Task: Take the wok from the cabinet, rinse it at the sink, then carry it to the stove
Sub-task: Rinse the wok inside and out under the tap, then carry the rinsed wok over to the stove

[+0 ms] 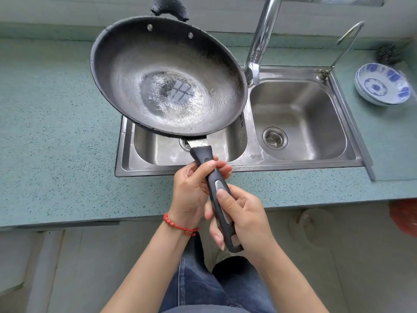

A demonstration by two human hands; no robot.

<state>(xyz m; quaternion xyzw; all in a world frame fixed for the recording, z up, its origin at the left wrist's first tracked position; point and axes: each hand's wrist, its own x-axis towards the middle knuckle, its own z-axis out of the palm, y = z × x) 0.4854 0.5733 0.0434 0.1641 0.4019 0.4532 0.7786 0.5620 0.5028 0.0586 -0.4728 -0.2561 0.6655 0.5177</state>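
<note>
Dark wok [168, 77], wet, above left basin of sink [300, 162]; left hand [191, 190] and right hand [244, 214] both wrapped round handle [216, 188]; best kept level, grip firm, for carrying to stove

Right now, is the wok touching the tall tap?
Cannot tell. In the head view the wok rim overlaps the base of the tap, with no visible gap, but one view cannot separate contact from overlap.

On the speckled green surface [56, 114], right of the basins, blue-and-white bowls [382, 86] sit stacked, a dark scouring ball [387, 54] just behind them, and a thin curved chrome spout [345, 44] rises nearby.
</note>
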